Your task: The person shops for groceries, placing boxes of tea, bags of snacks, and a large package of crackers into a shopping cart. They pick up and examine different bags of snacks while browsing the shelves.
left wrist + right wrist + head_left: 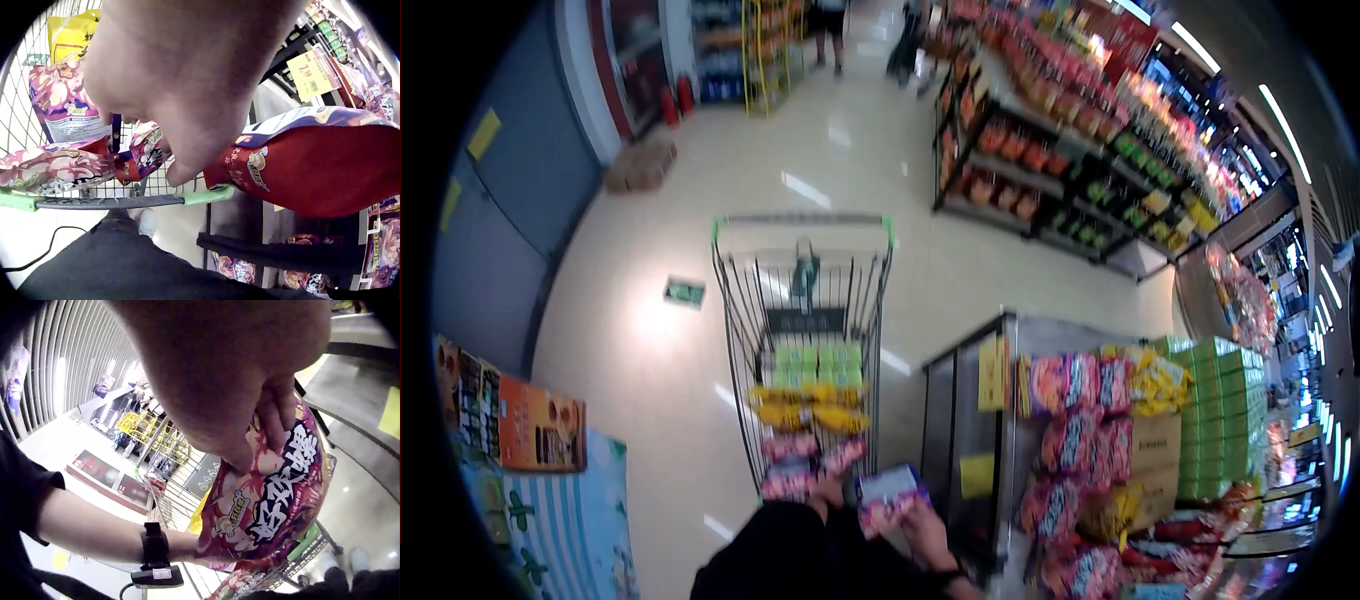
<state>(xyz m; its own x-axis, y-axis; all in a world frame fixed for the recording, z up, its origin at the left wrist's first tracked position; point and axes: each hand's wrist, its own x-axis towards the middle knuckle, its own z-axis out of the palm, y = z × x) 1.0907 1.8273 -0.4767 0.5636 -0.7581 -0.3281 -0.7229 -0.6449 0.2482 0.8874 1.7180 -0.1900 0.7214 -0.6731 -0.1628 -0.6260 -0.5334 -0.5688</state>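
My right hand (926,534) grips a pink and purple noodle bag (890,497) beside the cart's near right corner. In the right wrist view, curled fingers (275,415) press into the front of this noodle bag (278,487), which has big white lettering. My left hand (828,491) is over the near end of the shopping cart (733,330). Seen from the left wrist, its fingers and thumb lie around another pink noodle bag (147,147), partly hidden behind the hand. More pink noodle bags (59,167) lie close by in the cart.
Yellow bags (810,408) and green boxes (818,362) fill the cart's middle. To the right, a display table (990,470) bears pink bags and stacked green boxes (1222,410). A blue-striped stand (580,510) is at left; shelves (1020,160) and people are farther off.
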